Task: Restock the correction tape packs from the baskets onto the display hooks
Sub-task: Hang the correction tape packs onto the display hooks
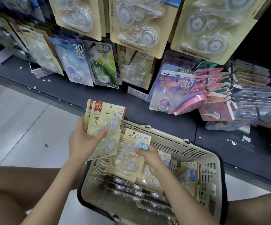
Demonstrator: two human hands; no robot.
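My left hand [84,142] grips a small stack of cream correction tape packs [105,120] marked with a red 3, held upright above the basket's left rim. My right hand [149,157] pinches another cream correction tape pack [131,153] that stands in the beige basket [196,153]. More packs lie flat and upright inside the basket. Matching packs with a 3 hang on a display hook [134,56] straight ahead, above the dark shelf.
Large cream packs hang along the top row [139,25]. Blue and green tape cards [76,62] hang at left, purple and pink cards [177,88] at right. A dark base shelf [76,90] runs below the hooks. Tiled floor lies at left; my knees frame the basket.
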